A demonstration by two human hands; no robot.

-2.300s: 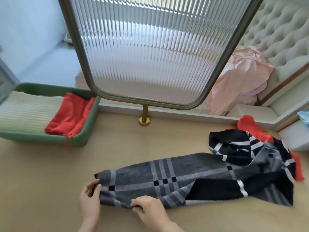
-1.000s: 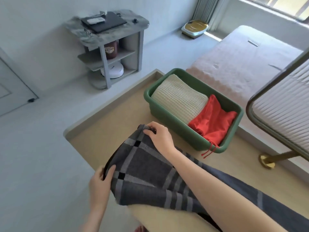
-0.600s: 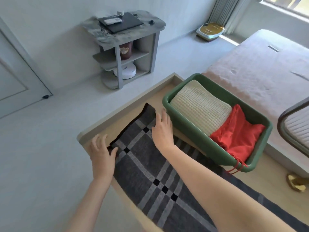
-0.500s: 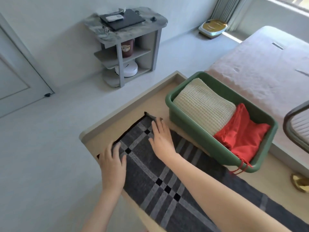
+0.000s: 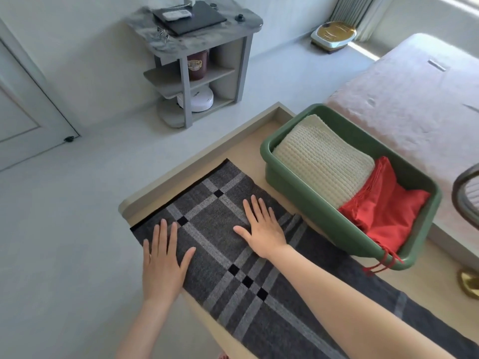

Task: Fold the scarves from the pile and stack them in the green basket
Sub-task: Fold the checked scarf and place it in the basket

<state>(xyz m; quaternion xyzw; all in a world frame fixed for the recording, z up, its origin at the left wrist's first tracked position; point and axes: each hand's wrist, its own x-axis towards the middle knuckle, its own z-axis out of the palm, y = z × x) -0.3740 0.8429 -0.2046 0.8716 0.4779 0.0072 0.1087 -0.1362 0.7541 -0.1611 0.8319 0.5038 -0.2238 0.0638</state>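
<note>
The tabletop (image 5: 246, 151) is being covered along its near edge by the grey plaid scarf (image 5: 215, 229). Bare wood is being left free at the far corner, between the scarf's end and the green basket (image 5: 311, 203). The basket is being filled by a cream knit scarf (image 5: 321, 161) and a red scarf (image 5: 383, 211), with open room above. The right end is being crowded by a brass foot (image 5: 469, 283).

Bright daylight from upper right (wide-angle edges bend)
</note>
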